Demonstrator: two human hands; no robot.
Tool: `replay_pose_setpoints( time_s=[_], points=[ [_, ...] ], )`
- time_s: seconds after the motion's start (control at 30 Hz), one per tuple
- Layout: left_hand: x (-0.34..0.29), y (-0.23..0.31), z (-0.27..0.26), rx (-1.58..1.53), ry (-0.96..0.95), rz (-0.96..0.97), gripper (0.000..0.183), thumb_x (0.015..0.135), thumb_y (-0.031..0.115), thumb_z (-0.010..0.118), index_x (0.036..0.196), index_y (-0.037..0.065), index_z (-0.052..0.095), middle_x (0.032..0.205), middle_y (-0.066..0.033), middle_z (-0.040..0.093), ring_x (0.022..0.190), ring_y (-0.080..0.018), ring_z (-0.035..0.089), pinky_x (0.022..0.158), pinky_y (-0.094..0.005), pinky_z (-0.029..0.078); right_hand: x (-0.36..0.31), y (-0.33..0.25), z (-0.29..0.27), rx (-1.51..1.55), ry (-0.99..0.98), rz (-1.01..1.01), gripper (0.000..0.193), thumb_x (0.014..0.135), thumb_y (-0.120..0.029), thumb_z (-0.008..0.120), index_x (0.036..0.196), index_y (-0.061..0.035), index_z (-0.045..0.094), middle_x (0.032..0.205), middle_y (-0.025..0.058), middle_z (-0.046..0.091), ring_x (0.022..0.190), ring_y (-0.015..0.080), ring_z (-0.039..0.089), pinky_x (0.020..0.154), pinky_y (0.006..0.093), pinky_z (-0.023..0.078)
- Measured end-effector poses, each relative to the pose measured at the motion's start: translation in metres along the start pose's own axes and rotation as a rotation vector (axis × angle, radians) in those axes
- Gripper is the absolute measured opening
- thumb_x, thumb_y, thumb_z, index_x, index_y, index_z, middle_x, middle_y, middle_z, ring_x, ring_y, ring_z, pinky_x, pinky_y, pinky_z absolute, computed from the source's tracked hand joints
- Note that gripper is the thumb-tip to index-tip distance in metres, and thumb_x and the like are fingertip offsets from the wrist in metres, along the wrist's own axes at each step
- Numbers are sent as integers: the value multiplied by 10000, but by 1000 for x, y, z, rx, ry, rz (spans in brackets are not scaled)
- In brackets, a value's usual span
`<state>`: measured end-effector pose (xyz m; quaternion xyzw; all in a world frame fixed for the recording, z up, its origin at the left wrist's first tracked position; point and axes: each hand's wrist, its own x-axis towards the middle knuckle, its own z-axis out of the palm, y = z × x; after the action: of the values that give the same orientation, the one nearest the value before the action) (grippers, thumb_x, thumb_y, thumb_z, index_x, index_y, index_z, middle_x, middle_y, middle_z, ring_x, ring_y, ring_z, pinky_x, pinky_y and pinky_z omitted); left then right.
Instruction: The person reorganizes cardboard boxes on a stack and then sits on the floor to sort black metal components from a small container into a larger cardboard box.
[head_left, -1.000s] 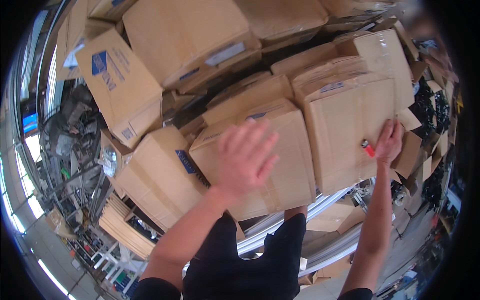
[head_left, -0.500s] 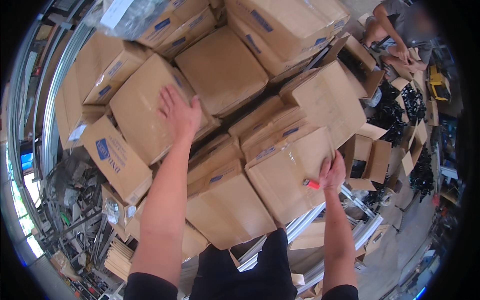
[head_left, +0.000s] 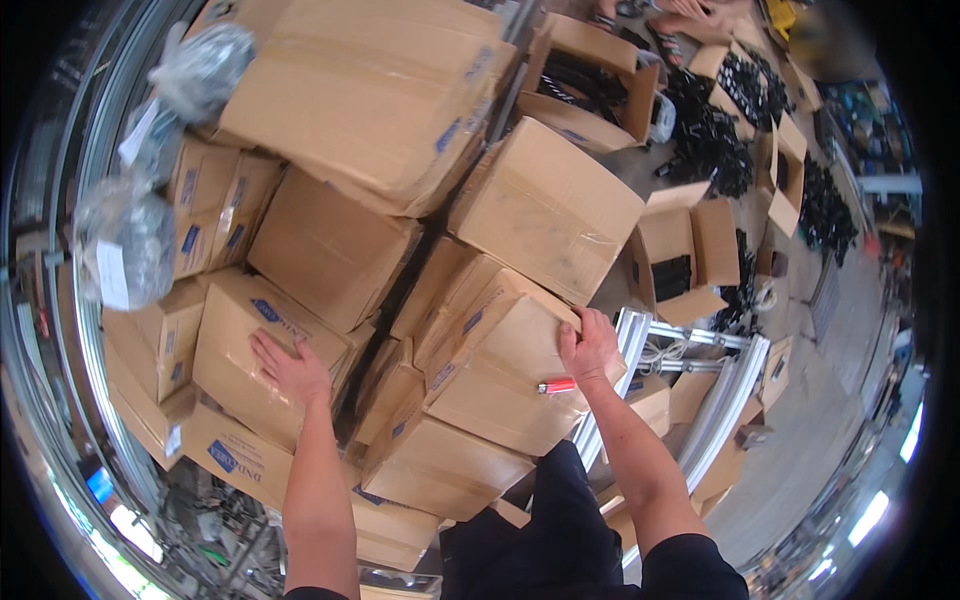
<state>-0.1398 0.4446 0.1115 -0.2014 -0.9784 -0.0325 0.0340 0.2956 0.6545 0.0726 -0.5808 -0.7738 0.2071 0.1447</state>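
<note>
Since the earlier frame, the view has turned: the left hand (head_left: 295,378) now appears lower and farther left, the right hand (head_left: 597,350) farther left. Each remains on the same carton.

The left carton (head_left: 235,345) sits left of centre; its upper edge slants from upper left to lower right. The left hand lies flat on it, fingers spread, grasping nothing. The right carton (head_left: 490,385) is at centre; the right hand bends over its right edge. One lighter (head_left: 557,386) projects from this hand, long axis near horizontal, metal end pointing left. Whether the fingers clamp it cannot be told.

Both cartons are box-shaped brown cardboard with tape. Three open cartons (head_left: 580,127) occupy the upper right, near heaped black parts (head_left: 705,145). Crinkled, clear plastic bags (head_left: 205,72) are at upper left.
</note>
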Motion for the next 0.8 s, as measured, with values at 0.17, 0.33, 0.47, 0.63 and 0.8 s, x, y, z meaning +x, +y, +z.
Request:
replay_pose_setpoints(
  time_s=[0.17,0.33,0.47,0.63,0.8],
  points=[
    [1,1,-2,4,-17,26,784,1009,368,552,1656,55,238,1718,-184,235,1579,-345,232,1283,-459,175,0,16,-19,314,-152,64,356,888,-265,714,1178,-60,689,1184,144,700,1148,342,633,992,443,492],
    [3,-10,-6,-33,-25,64,756,1009,270,543,1631,-32,237,1699,-234,249,1576,-372,224,1296,-420,146,-53,100,-42,677,284,816,523,1122,-416,427,1329,23,620,1316,134,666,1281,265,578,1103,405,425],
    [7,-9,6,-125,-41,106,754,1007,230,550,1622,-62,227,1697,-247,242,1579,-371,216,1301,-408,133,-157,150,35,1603,151,1479,755,1094,-639,317,1491,-26,508,1428,154,624,1293,311,603,1068,487,463],
    [8,-12,7,-237,-73,70,743,1014,216,542,1629,-51,221,1709,-230,227,1586,-354,207,1297,-396,132,-177,115,104,1891,-73,1519,726,1084,-616,345,1464,-25,528,1405,163,634,1269,320,614,1048,486,475],
    [9,-20,6,-257,-83,52,740,1016,210,538,1641,-25,219,1716,-208,231,1586,-338,214,1288,-382,137,-178,111,114,1818,-144,1510,696,1074,-593,373,1436,-25,548,1382,172,644,1244,330,625,1029,485,488]
  ],
)
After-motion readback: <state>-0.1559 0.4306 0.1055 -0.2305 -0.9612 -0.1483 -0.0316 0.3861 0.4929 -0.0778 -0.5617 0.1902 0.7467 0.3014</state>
